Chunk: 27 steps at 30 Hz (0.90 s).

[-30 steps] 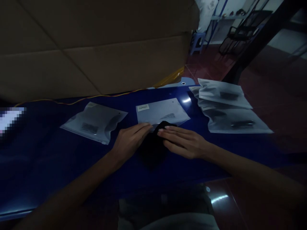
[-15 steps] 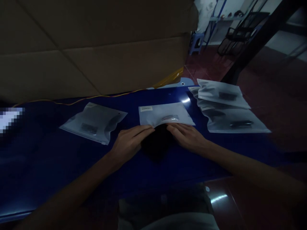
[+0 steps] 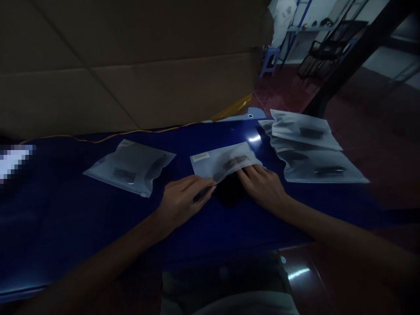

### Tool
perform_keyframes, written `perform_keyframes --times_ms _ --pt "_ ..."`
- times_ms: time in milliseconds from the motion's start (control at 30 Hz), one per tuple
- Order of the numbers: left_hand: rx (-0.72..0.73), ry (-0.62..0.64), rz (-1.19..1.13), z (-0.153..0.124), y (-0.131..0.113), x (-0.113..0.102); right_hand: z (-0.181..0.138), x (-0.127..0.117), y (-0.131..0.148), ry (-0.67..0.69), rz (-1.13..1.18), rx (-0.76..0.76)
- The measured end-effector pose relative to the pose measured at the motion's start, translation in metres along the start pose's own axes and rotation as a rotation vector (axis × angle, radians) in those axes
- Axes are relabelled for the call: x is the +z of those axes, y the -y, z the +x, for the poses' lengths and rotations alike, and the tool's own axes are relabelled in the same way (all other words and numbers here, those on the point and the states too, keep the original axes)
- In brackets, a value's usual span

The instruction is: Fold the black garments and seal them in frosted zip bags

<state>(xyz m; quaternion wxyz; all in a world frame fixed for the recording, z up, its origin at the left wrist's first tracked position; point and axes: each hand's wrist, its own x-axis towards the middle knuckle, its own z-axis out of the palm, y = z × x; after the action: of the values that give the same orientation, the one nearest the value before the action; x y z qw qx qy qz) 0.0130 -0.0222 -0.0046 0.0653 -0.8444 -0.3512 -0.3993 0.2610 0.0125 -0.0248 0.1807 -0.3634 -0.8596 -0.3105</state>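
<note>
A frosted zip bag [image 3: 210, 165] with a small white label lies in front of me, its mouth facing me. My left hand [image 3: 188, 197] pinches the near left edge of the mouth between thumb and fingers. A soft-looking black item [image 3: 227, 192] sits at the mouth, partly inside the bag; its exact kind is too dark to make out. The fingers of my right hand [image 3: 262, 186] reach under the bag's upper layer against this item, and their tips are hidden.
Another frosted bag [image 3: 126, 168] lies to the left on the blue table [image 3: 98, 227]. Several similar bags [image 3: 323, 168] overlap at the right. A large cardboard sheet [image 3: 164, 87] stands behind the table, with a thin yellow wire [image 3: 138, 131] along its foot.
More of the black item has gone into the bag. My left hand has closed on the bag's edge and pulled it slightly nearer; my right fingers have slipped under the upper layer.
</note>
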Motion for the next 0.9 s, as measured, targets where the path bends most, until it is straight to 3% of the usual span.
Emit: perform_keyframes --times_ms 200,500,667,733,900 --pt "-0.024 0.019 -0.031 -0.001 0.007 -0.001 0.004 -0.006 -0.006 -0.118 0.194 -0.260" --pt "0.070 0.029 -0.041 -0.004 -0.007 0.001 0.001 -0.002 0.003 0.025 0.014 -0.098" --pt "0.040 0.061 -0.041 -0.001 -0.003 0.001 0.004 -0.004 -0.001 -0.097 0.123 -0.164" --pt "0.015 0.117 -0.038 0.001 0.003 -0.001 0.005 -0.006 -0.001 -0.134 0.187 -0.200" --pt "0.031 0.417 -0.106 -0.001 0.018 -0.002 0.006 -0.008 0.001 -0.110 0.195 -0.177"
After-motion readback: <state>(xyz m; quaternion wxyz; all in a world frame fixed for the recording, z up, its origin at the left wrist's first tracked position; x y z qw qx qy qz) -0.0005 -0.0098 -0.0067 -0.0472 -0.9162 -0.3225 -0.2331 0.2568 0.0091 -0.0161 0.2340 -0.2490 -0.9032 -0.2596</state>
